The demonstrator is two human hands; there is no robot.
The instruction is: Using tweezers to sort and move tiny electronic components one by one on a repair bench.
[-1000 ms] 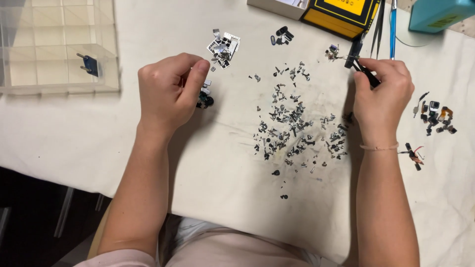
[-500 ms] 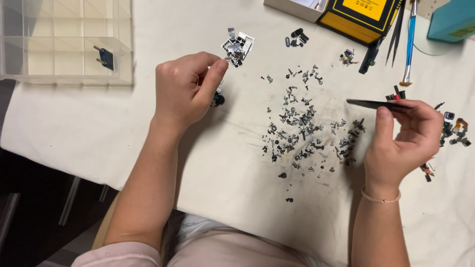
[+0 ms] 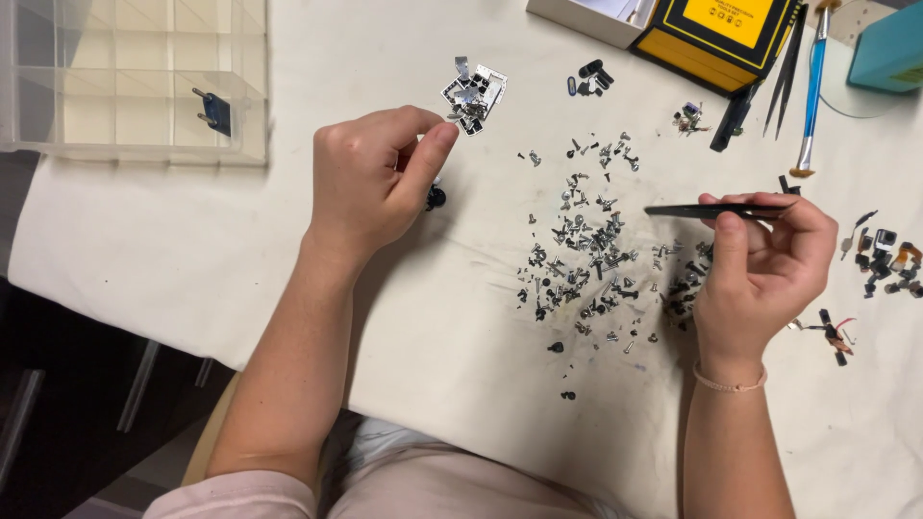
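Note:
My right hand [image 3: 769, 264] grips black tweezers [image 3: 707, 210] that point left over a scattered pile of several tiny screws [image 3: 586, 250] on a white cloth. My left hand [image 3: 375, 178] is curled with thumb and forefinger pinched near a small black part [image 3: 436, 198]; I cannot tell whether it holds anything. Just beyond its fingertips lies a small cluster of silver metal parts [image 3: 473, 94].
A clear compartment box [image 3: 135, 82] with a blue plug part [image 3: 215, 111] sits far left. A yellow-black case [image 3: 726, 29], spare black tweezers [image 3: 784, 62], a blue-handled tool [image 3: 812, 86] and a teal box [image 3: 889, 48] lie at the back right. Small electronic bits [image 3: 880, 259] rest right.
My right hand lifted the tweezers from the back, brought them nearer and turned them level, pointing left over the screws. My left hand stayed curled by the black part.

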